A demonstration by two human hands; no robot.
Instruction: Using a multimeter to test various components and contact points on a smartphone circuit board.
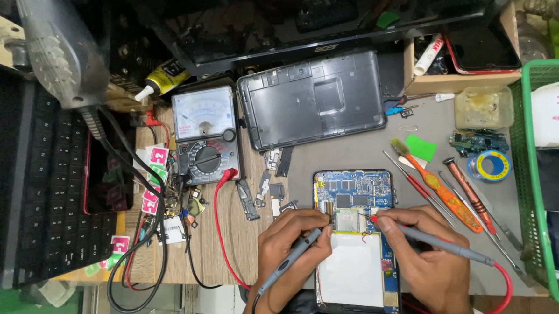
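The left hand (290, 242) grips a black probe (289, 262). The right hand (424, 248) grips a red probe (434, 241). Both tips touch the open tablet (353, 204).

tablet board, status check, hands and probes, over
Left hand holds grey probe, tip at board connector. Right hand holds red-wired probe, tip on opened tablet. Analog multimeter beside it. Nothing blocking.

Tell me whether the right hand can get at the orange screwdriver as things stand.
Probably yes: the orange screwdriver lies uncovered on the mat just beyond the right hand, but that hand holds a probe it would need to drop first.
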